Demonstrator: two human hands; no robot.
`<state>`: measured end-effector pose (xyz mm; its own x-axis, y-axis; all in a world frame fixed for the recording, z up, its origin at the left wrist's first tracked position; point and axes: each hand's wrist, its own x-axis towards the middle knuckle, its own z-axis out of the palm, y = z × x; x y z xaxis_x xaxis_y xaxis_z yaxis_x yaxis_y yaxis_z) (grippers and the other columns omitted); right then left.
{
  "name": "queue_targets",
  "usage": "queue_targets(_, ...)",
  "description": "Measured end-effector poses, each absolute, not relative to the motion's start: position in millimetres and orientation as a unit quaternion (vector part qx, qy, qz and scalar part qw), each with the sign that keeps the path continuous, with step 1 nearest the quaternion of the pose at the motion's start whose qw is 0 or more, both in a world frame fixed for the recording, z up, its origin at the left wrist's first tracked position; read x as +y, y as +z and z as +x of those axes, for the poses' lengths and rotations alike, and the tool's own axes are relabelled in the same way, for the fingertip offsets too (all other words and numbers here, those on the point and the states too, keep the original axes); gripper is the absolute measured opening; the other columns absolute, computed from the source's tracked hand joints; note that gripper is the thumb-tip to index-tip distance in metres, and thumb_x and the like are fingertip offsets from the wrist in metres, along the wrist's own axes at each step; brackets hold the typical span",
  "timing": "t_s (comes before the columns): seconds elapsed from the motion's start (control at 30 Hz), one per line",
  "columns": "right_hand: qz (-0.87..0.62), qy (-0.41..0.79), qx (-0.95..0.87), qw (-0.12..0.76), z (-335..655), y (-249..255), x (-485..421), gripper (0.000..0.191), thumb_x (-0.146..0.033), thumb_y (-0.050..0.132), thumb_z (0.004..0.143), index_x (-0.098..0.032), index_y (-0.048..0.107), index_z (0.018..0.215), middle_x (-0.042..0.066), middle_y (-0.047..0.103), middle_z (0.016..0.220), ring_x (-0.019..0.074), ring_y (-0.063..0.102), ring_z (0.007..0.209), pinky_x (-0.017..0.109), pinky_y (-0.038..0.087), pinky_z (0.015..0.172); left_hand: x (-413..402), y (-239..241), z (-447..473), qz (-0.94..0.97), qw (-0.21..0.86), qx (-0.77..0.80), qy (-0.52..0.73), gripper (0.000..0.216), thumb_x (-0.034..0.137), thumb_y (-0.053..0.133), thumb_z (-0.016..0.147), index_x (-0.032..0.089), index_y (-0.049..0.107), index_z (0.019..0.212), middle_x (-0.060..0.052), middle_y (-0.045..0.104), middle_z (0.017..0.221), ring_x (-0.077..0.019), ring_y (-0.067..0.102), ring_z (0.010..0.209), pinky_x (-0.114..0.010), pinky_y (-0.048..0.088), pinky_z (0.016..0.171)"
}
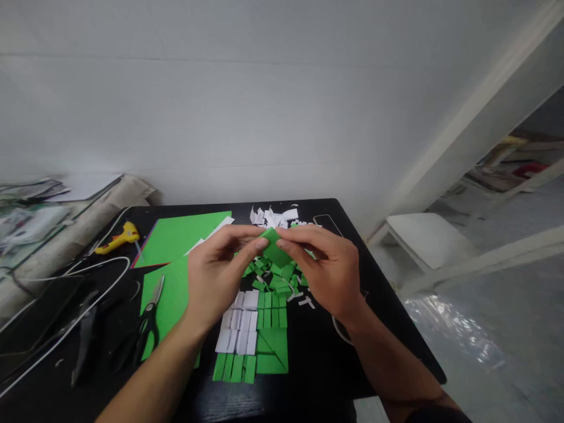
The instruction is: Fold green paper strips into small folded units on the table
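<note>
My left hand (220, 273) and my right hand (324, 267) meet above the black table (388, 305), both pinching a small folded green paper piece (275, 249) between thumbs and fingertips. Directly below lies a heap of small folded green pieces (275, 279). Nearer to me, rows of white paper rectangles (240, 326) and green paper rectangles (271, 314) are laid flat, beside a larger green square (273, 352).
Green paper sheets (180, 235) lie at the left, with black scissors (147, 320) on them. A yellow glue gun (118, 238) and white cables (88, 276) are further left. White scraps (273, 216) and a phone (328, 223) sit at the table's far edge. A white stool (425, 238) stands to the right.
</note>
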<state>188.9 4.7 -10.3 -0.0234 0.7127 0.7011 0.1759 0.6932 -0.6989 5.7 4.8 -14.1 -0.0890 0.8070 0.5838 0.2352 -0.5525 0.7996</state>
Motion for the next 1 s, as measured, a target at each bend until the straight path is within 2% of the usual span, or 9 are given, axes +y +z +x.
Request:
queue_targets(0.23,-0.313,0.163,-0.702,0.618,188.2,-10.0,5.3,0.026,-0.013,0.078,0.099,-0.033,0.085,0.113,-0.001,0.086,0.102,0.0188,0.081,0.093,0.035,0.067,0.083,5.2,-11.8,9.2,0.619,0.266,0.406,0.617,0.008,0.023,0.087,0.089,0.028,0.085,0.095,0.002,0.083,0.086,-0.0106,0.074,0.070,-0.020,0.062,0.064)
queue_targets(0.73,-0.333,0.186,-0.693,0.612,187.4,-9.7,3.3,0.015,-0.018,0.077,0.100,-0.030,0.083,0.107,-0.001,0.085,0.100,0.0186,0.080,0.090,0.036,0.067,0.080,6.3,-10.1,6.6,0.609,0.336,0.381,0.609,0.003,0.026,0.083,0.093,0.025,0.082,0.090,0.002,0.077,0.078,-0.0091,0.068,0.067,-0.018,0.056,0.061)
queue_targets(1.0,-0.332,0.205,-0.686,0.614,186.6,-9.1,3.6,0.014,-0.017,0.077,0.099,-0.029,0.083,0.104,-0.002,0.085,0.099,0.0158,0.079,0.088,0.031,0.066,0.079,6.1,-12.8,5.5,0.644,0.260,0.383,0.609,0.006,0.025,0.078,0.096,0.024,0.080,0.091,0.001,0.078,0.083,-0.0111,0.072,0.074,-0.021,0.060,0.069)
